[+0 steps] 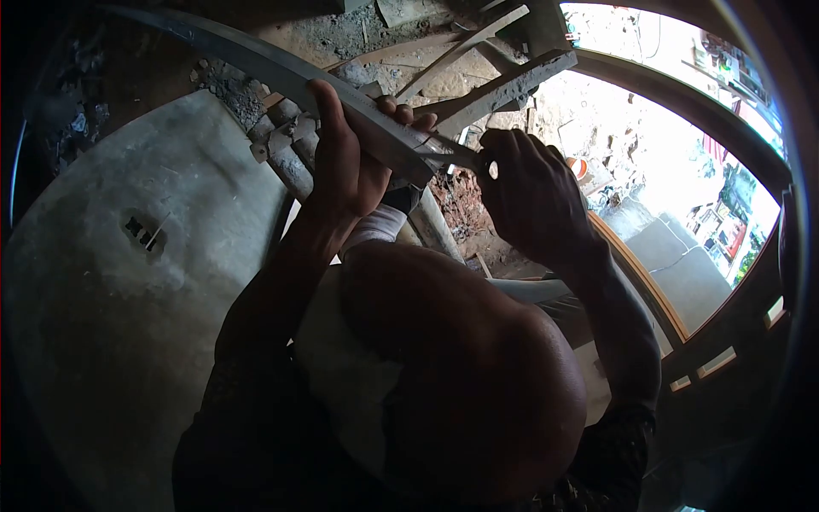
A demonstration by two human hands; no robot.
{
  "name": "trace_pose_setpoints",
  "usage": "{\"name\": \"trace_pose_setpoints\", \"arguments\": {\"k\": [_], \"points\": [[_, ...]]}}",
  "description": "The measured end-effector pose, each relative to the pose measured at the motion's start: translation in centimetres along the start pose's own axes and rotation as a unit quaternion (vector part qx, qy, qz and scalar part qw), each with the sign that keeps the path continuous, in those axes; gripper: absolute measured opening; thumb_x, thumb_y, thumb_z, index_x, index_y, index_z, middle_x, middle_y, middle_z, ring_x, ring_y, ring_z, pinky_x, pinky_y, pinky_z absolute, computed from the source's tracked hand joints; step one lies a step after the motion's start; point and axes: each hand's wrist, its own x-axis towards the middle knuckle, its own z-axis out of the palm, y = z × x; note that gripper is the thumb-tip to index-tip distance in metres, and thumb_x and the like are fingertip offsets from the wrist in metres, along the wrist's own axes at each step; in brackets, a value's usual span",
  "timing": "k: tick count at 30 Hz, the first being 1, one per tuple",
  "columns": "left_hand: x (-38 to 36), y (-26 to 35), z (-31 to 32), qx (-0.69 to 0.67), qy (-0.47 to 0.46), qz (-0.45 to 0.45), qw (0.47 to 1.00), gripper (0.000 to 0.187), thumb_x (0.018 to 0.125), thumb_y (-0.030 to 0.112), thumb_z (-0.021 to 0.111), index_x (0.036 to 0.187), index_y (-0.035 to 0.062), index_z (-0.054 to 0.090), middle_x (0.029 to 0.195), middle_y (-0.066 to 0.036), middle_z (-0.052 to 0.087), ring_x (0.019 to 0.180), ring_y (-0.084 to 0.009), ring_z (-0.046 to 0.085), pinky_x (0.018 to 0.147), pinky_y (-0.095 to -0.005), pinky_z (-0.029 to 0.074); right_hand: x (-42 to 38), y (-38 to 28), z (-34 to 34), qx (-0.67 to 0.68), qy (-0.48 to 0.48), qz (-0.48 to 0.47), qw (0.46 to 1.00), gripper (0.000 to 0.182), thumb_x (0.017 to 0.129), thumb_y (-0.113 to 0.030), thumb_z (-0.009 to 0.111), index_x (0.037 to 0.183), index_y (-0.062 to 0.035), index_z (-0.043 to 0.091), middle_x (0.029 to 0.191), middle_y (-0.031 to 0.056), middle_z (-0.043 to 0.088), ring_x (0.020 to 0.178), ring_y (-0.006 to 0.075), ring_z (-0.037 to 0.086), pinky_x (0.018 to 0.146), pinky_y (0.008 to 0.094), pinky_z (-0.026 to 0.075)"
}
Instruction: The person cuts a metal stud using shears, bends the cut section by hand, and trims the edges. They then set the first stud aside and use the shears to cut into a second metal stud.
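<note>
A long grey metal profile runs from the upper left down to the middle of the head view. My left hand is wrapped around it close to its near end, thumb on one side and fingertips over the other. My right hand is closed around a pair of dark snips. Two thin jaws reach left from that hand and meet the profile's end, one on each side as far as I can see. Shadow hides most of the handles.
My bent knee lies beneath both hands. A smooth concrete floor with a small hole is on the left. Wooden beams, rubble and pipes lie ahead. Right of me, a wooden frame borders a bright outdoor area.
</note>
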Motion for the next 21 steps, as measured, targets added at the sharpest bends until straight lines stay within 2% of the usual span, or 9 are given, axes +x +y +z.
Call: {"name": "trace_pose_setpoints", "arguments": {"k": [3, 7, 9, 16, 19, 21], "points": [[0.3, -0.1, -0.3, -0.011, -0.031, 0.011, 0.999, 0.078, 0.088, 0.078, 0.041, 0.102, 0.0021, 0.048, 0.093, -0.006, 0.052, 0.095, -0.0207, 0.055, 0.116, -0.0516, 0.041, -0.5, -0.8, 0.6, -0.041, 0.008, 0.001, 0.999, 0.021, 0.095, -0.020, 0.064, 0.099, -0.0027, 0.052, 0.086, 0.0125, 0.058, 0.079, 0.0288, 0.063, 0.071, 0.0431, 0.052], [0.3, -0.2, 0.1, 0.008, -0.018, -0.002, 1.000, 0.078, 0.089, 0.077, 0.041, 0.102, 0.0008, 0.047, 0.093, -0.006, 0.051, 0.096, -0.0212, 0.056, 0.116, -0.0525, 0.040, 0.0, -1.7, 1.4, -0.072, -0.004, 0.035, 0.997, 0.024, 0.095, -0.023, 0.064, 0.100, -0.0026, 0.052, 0.086, 0.0117, 0.058, 0.079, 0.0259, 0.065, 0.069, 0.0410, 0.055], [0.3, -0.3, 0.2, -0.006, 0.005, 0.018, 1.000, 0.073, 0.092, 0.074, 0.041, 0.099, 0.0009, 0.048, 0.090, -0.007, 0.052, 0.090, -0.0222, 0.060, 0.110, -0.0581, 0.046, 0.2, -2.1, 1.2, -0.093, -0.051, 0.076, 0.991, 0.025, 0.096, -0.024, 0.062, 0.101, -0.0018, 0.053, 0.085, 0.0117, 0.058, 0.074, 0.0264, 0.068, 0.063, 0.0397, 0.058], [0.5, -0.5, 0.2, 0.005, -0.012, 0.012, 1.000, 0.074, 0.093, 0.074, 0.038, 0.099, 0.0005, 0.048, 0.089, -0.009, 0.052, 0.091, -0.0231, 0.062, 0.111, -0.0553, 0.046, 0.2, -1.7, 1.6, -0.103, -0.063, 0.084, 0.989, 0.027, 0.098, -0.026, 0.057, 0.101, 0.0003, 0.052, 0.081, 0.0142, 0.060, 0.065, 0.0283, 0.069, 0.050, 0.0411, 0.058], [0.5, -0.5, 0.7, 0.035, 0.022, 0.011, 0.999, 0.074, 0.094, 0.073, 0.037, 0.099, 0.0004, 0.048, 0.089, -0.009, 0.052, 0.091, -0.0235, 0.062, 0.112, -0.0543, 0.046, 0.2, -1.4, 1.8, -0.094, -0.077, 0.108, 0.987, 0.028, 0.099, -0.027, 0.057, 0.100, 0.0007, 0.052, 0.077, 0.0160, 0.061, 0.064, 0.0285, 0.070, 0.048, 0.0415, 0.057], [1.0, -0.6, 0.3, 0.010, -0.005, 0.010, 1.000, 0.073, 0.094, 0.072, 0.037, 0.100, -0.0004, 0.048, 0.089, -0.010, 0.053, 0.091, -0.0241, 0.062, 0.112, -0.0533, 0.046, 0.3, -1.4, 1.5, -0.060, -0.095, 0.116, 0.987, 0.027, 0.100, -0.026, 0.057, 0.099, 0.0008, 0.051, 0.075, 0.0186, 0.062, 0.061, 0.0282, 0.069, 0.044, 0.0415, 0.054]]}}
